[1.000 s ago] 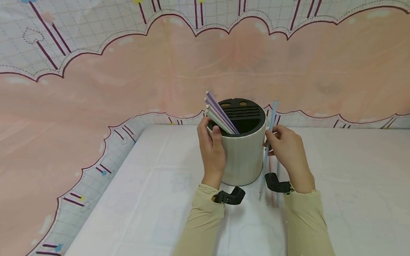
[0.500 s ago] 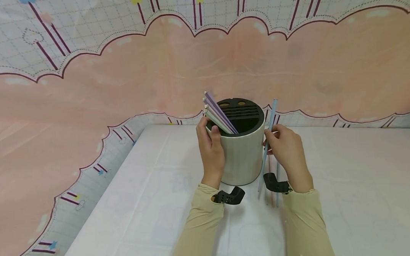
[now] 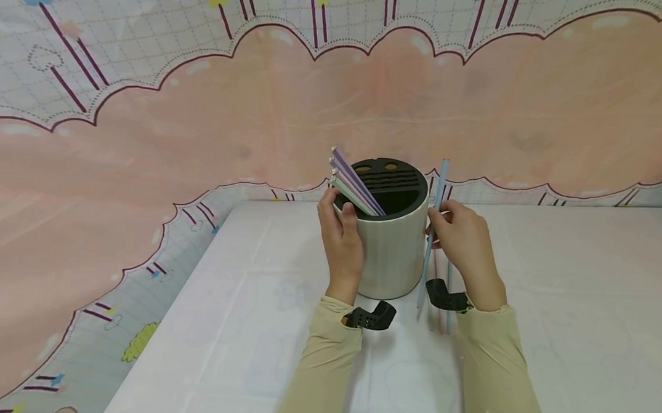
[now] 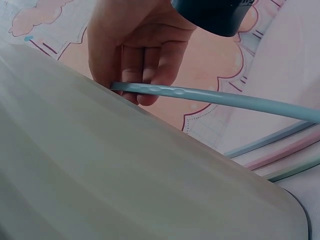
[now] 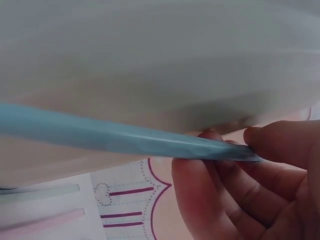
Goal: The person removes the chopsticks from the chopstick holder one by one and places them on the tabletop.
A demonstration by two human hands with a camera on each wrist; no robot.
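Note:
A cream utensil holder (image 3: 391, 258) with a black slotted lid (image 3: 390, 178) stands on the table. My left hand (image 3: 344, 247) grips its left side near the rim, thumb at the front. Several purple and green chopsticks (image 3: 359, 186) lean out of the lid's large opening. Just right of the holder, my right hand (image 3: 464, 252) pinches a light blue chopstick (image 3: 439, 193) between thumb and fingers. It stands nearly upright, apart from the opening. In the right wrist view, the fingertips (image 5: 192, 187) hold the blue chopstick (image 5: 100, 135) near one end.
On the white table (image 3: 219, 349), a pink chopstick (image 4: 280, 152), a blue chopstick (image 4: 270, 137) and a green chopstick (image 4: 300, 167) lie right of the holder, partly hidden by the right wrist. A patterned peach backdrop (image 3: 291, 112) rises behind the table.
Both hands, the holder and the blue chopstick keep nearly the same places. The head view has turned slightly, showing more of the patterned cloth at the lower left.

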